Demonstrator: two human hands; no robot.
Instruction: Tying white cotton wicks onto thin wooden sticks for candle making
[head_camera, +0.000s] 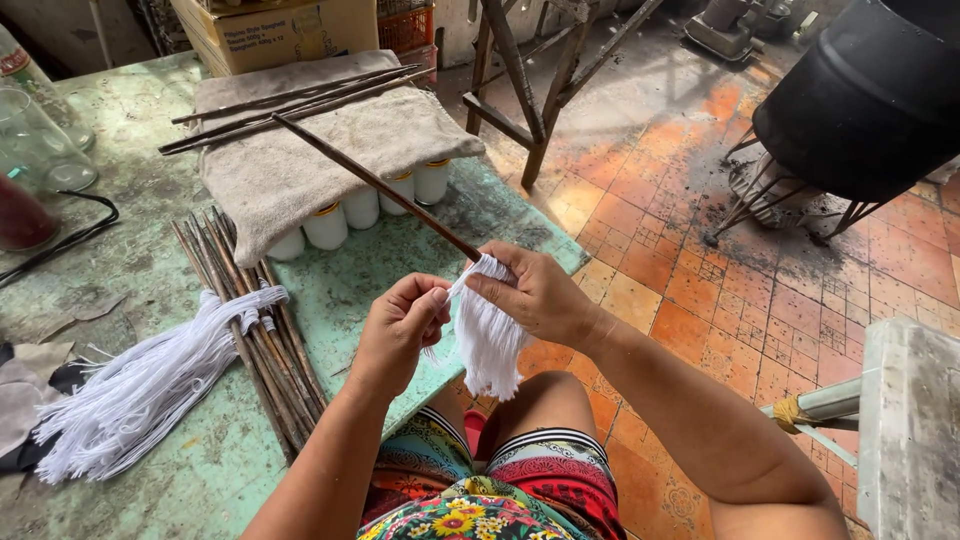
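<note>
I see both hands closed on one item. The right hand (535, 295) has its grip clamped on the near end of a thin brown stick (375, 183), where a bundle of white strings (488, 335) is bound to it. The left hand (400, 325) pinches a few strands at the top of the same bundle, thumb and fingers pressed together. The strings hang down from the grip, in front of the person's knees and above the patterned shorts (500, 490).

The stick runs up and to the left from the right hand, passing over the near corner of the tabletop (130, 260) and ending above a grey towel (300, 150). More sticks lie across the top of that towel. A row of white jars (360, 210) shows under its near edge.

To the left of the hands, a bunch of bare sticks (260, 340) lies on the green tabletop. A larger hank of white strings (140, 390) lies across them. The floor (700, 260) to the right is orange tile, with a black drum (865, 95) standing on a wire frame.
</note>
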